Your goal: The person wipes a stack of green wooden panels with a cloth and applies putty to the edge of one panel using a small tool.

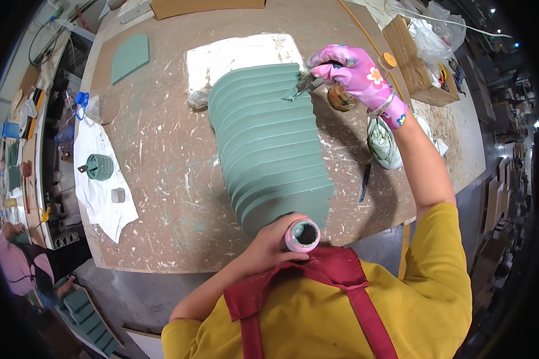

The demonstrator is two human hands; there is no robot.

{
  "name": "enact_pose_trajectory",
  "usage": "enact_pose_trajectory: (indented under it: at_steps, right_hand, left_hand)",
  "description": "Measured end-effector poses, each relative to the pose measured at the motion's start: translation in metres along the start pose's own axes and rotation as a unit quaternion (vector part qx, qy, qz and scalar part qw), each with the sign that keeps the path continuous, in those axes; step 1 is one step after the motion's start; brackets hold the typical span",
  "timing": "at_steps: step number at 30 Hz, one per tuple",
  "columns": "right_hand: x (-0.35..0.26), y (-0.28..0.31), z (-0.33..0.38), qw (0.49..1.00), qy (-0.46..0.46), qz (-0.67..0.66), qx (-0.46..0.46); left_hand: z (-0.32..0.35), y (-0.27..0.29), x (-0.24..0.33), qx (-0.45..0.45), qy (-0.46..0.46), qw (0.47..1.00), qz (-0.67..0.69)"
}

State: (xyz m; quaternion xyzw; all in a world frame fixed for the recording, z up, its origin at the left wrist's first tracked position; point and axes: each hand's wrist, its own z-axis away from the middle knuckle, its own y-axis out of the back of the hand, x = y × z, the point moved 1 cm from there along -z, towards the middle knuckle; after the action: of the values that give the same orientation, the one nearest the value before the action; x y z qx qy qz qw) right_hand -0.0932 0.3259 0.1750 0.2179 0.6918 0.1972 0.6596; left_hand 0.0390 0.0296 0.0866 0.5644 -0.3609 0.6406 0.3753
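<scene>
In my left hand [271, 240], bare and wrapped round it, is a small open-topped pinkish container [302, 234], close to my body. My right hand [354, 75] wears a pink flowered glove and pinches a small metal tool [300, 87]. Its end looks smeared with green; its exact kind is unclear. That end is over the far right edge of a long row of green panels [272, 140]. These panels have rounded left ends and overlap like shingles. A white block [245, 51] lies at the row's far end. Beside my right hand stands a brownish jar [340, 99].
Right of the panels lie a bundled cloth [382, 143] and a dark narrow tool [364, 182]. A wooden box [428, 87] stands far right. At left are a loose green panel [132, 57], white sheet [99, 203] and green-smeared cup [97, 167]. A co-worker [27, 263] is lower left.
</scene>
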Motion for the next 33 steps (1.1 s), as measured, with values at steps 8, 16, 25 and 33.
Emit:
enact_pose_trajectory:
  at_steps: [8,16,25,33]
  right_hand:
    - [0.000,-0.010,-0.010,0.998,0.007,-0.041,-0.036]
    - [-0.003,-0.009,-0.019,0.998,0.000,-0.059,-0.032]
    - [-0.003,-0.025,-0.028,0.994,-0.040,-0.087,-0.055]
    - [-0.019,-0.034,-0.030,0.991,-0.039,-0.098,-0.080]
  left_hand:
    - [0.000,0.001,0.003,0.001,0.002,1.000,-0.006]
    - [-0.002,0.001,0.003,-0.001,0.021,1.000,-0.011]
    - [-0.002,0.001,0.004,-0.009,0.031,0.999,0.002]
    - [0.001,0.001,-0.001,0.000,0.006,1.000,0.000]
